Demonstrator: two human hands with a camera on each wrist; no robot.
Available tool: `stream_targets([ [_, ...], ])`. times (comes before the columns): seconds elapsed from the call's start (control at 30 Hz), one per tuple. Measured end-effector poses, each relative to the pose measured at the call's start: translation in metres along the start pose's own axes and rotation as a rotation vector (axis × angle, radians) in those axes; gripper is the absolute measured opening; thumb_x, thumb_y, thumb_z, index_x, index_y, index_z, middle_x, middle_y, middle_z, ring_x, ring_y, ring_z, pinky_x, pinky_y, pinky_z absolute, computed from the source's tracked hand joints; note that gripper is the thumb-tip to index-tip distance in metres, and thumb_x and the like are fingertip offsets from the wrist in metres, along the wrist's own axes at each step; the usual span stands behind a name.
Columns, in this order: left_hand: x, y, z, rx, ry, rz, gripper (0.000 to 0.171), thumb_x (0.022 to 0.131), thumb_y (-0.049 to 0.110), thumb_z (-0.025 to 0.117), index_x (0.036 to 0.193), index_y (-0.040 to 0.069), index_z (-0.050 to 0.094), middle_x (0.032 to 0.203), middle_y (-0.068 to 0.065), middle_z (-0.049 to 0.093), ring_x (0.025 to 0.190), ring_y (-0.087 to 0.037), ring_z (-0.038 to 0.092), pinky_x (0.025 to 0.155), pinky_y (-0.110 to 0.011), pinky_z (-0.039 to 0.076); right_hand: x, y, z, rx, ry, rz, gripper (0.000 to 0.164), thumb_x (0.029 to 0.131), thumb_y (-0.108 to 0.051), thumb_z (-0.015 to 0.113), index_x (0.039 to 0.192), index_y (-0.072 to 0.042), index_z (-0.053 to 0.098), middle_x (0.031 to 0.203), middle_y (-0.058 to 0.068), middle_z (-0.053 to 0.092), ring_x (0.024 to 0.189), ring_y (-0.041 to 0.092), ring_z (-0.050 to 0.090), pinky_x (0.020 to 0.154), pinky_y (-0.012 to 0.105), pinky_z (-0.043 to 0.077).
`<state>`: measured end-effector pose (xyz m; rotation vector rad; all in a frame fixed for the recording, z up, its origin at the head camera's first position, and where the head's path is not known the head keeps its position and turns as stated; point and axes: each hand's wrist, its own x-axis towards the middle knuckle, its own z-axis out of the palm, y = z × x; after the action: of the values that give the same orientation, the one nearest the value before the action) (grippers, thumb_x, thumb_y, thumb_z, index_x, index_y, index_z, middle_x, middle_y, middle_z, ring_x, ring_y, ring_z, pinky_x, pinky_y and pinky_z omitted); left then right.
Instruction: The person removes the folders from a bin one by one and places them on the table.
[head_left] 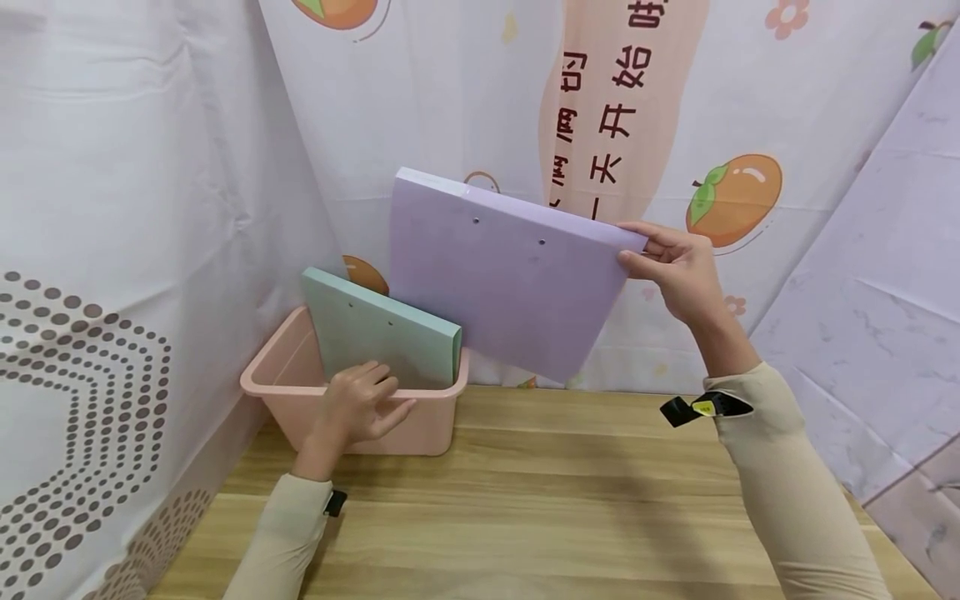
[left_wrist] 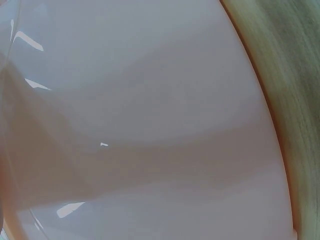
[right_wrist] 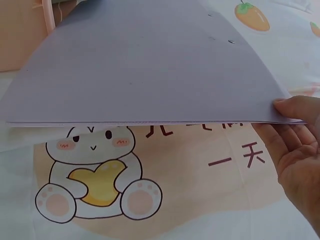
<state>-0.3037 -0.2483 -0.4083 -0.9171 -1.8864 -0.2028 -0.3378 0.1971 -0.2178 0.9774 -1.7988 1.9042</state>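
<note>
A purple file folder (head_left: 510, 271) is held up in the air, its spine on top with two rivets showing on its face. My right hand (head_left: 678, 271) pinches its upper right corner between thumb and fingers; in the right wrist view the thumb lies on the folder's face. A mint-green file folder (head_left: 382, 342) stands tilted inside a pink plastic bin (head_left: 412, 425). At the bin's front rim, my left hand (head_left: 363, 404) holds on with bent fingers over the edge and the thumb outside. The bin's wall (left_wrist: 175, 100) fills most of the left wrist view.
The bin stands at the back left of the wooden table (head_left: 555, 483), close to the side curtain (head_left: 150, 208). A printed curtain (head_left: 465, 92) with fruit drawings and writing hangs behind the table.
</note>
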Motion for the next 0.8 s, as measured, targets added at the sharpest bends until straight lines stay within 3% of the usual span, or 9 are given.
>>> stream_targets([
  [0.57, -0.001, 0.0, -0.001, 0.012, -0.008, -0.009, 0.054, 0.098, 0.054, 0.05, 0.066, 0.011, 0.059, 0.068, -0.003, 0.059, 0.058, -0.018, 0.052, 0.047, -0.03, 0.044, -0.016, 0.002, -0.052, 0.064, 0.075, -0.033, 0.038, 0.083, 0.029, 0.058, 0.117, 0.015, 0.068, 0.095, 0.011, 0.079, 0.083, 0.016, 0.077, 0.068, 0.027, 0.06],
  [0.8, 0.0, 0.001, 0.0, 0.008, -0.002, -0.012, 0.052, 0.097, 0.053, 0.051, 0.066, 0.012, 0.059, 0.068, -0.002, 0.058, 0.057, -0.017, 0.051, 0.047, -0.03, 0.043, -0.029, 0.0, -0.076, 0.05, 0.1, 0.0, 0.039, 0.084, 0.028, 0.059, 0.118, 0.013, 0.069, 0.092, 0.01, 0.079, 0.077, 0.016, 0.078, 0.063, 0.023, 0.059],
])
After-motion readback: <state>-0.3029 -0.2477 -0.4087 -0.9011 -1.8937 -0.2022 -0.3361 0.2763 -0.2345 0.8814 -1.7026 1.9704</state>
